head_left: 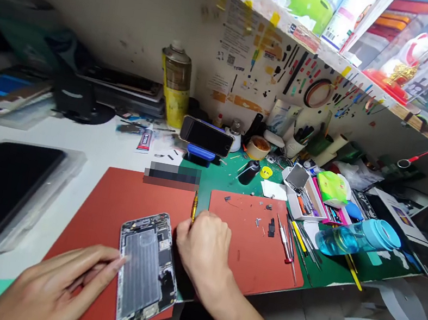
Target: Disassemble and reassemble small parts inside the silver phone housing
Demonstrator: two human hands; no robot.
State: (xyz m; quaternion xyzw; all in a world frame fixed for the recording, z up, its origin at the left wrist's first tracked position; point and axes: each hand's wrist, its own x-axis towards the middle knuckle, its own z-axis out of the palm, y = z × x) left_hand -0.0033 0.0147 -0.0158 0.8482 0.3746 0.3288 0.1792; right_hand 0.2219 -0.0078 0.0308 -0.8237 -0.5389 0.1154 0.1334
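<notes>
An opened phone with its inside bared lies tilted over the right edge of the left red mat. Along its left edge my left hand pinches the frame between thumb and fingers. Just right of the phone, my right hand is closed in a fist. A thin gold screwdriver sticks up from between its thumb and fingers; its lower part is hidden by the hand.
The right red mat holds small loose parts and a silver screwdriver. Tweezers and a blue water bottle lie right of it. Behind stand a phone on a stand and a spray can. A shelf overhangs.
</notes>
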